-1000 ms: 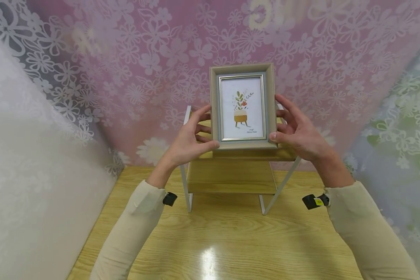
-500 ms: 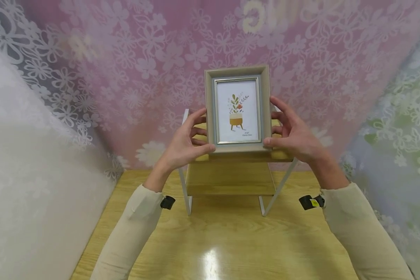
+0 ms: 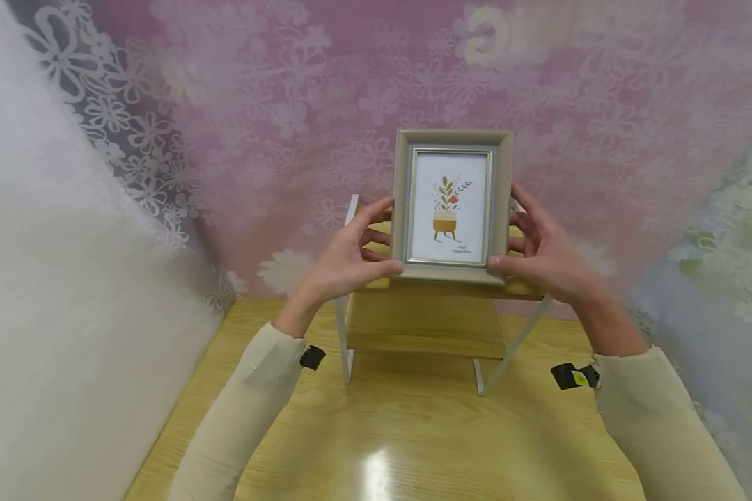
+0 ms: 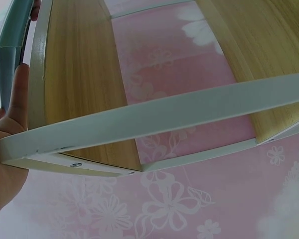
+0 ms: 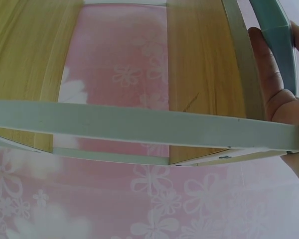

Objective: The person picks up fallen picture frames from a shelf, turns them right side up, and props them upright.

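Observation:
A beige picture frame (image 3: 454, 275) stands nearly upright over the top of a small two-tier wooden table, its front towards me. Behind its glass is a print (image 3: 451, 209) of a potted plant. My left hand (image 3: 345, 257) holds the left side, thumb on the lower front corner and fingers behind. On the right side my right hand (image 3: 551, 261) grips it likewise, thumb at the lower right. Both wrist views show the picture frame (image 4: 9, 64) edge-on between thumb and fingers. Whether its bottom rests on the tabletop cannot be made out.
The table's lower shelf (image 3: 423, 323) and white metal legs (image 3: 517, 334) show beneath the picture frame. A pink floral wall covering (image 3: 288, 139) hangs behind, with a pale curtain (image 3: 100, 278) at left. Wood-patterned floor (image 3: 413, 445) lies in front.
The head view has shifted, so everything appears slightly further right and lower. Both hands keep the same hold on the picture frame, which stays over the table.

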Tool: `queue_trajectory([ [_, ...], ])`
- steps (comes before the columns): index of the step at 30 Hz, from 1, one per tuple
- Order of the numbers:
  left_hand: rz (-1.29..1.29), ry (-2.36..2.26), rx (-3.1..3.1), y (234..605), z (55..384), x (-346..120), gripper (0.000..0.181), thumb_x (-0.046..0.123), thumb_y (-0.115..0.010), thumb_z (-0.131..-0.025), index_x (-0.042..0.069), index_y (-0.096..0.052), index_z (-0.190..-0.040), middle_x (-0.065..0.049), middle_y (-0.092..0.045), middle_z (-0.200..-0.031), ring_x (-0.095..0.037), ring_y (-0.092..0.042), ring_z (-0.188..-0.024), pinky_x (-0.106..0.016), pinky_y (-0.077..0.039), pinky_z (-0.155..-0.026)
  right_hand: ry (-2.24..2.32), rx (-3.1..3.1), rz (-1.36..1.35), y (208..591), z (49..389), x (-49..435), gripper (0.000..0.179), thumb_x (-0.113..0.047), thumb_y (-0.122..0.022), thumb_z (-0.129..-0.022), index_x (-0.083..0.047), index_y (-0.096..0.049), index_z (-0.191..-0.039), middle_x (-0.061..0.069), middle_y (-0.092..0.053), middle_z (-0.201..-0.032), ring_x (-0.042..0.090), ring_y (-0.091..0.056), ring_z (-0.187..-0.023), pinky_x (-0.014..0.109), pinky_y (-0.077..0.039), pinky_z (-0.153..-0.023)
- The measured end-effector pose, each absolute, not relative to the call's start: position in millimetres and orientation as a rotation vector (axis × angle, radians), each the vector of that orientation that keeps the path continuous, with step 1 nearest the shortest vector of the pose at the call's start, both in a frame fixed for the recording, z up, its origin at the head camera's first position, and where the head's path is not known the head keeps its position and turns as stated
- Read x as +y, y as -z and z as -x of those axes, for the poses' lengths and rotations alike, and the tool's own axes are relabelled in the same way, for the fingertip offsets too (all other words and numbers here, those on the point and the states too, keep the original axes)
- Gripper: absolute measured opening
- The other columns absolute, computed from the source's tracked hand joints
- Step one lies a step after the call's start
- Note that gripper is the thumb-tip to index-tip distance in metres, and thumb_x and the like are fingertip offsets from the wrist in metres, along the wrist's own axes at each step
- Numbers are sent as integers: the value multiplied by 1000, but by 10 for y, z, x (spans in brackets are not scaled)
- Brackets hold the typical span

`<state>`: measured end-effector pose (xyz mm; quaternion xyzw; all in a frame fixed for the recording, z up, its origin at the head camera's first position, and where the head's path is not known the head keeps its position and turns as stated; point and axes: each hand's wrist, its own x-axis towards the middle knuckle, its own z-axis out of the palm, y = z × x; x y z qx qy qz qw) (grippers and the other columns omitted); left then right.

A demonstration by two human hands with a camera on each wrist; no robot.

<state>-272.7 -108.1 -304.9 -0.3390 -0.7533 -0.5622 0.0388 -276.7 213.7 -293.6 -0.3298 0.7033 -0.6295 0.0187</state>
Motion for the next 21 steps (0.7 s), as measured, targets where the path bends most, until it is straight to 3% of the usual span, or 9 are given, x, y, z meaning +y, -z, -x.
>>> queue_trajectory([
  [15, 1033, 1761, -2277, 3065, 2749, -1113, 92, -1, -78, -82, 20, -30, -157, -8, -44, -147, -24, -60, -109, -38, -57, -85, 1934, 2191, 1058, 2936, 2808, 2102, 104, 19, -66, -83, -29, -15, -160, 20, -44, -136, 23, -71, -96, 30, -59, -71],
  [21, 1030, 1762, -2282, 3070, 2771, -1061, 92, -3, -78, -82, 19, -30, -157, -9, -43, -146, -24, -60, -109, -37, -57, -85, 1875, 2285, 1013, 2935, 2797, 2133, 104, 12, -69, -86, -34, -12, -160, 17, -46, -136, 25, -71, -95, 31, -59, -71],
])
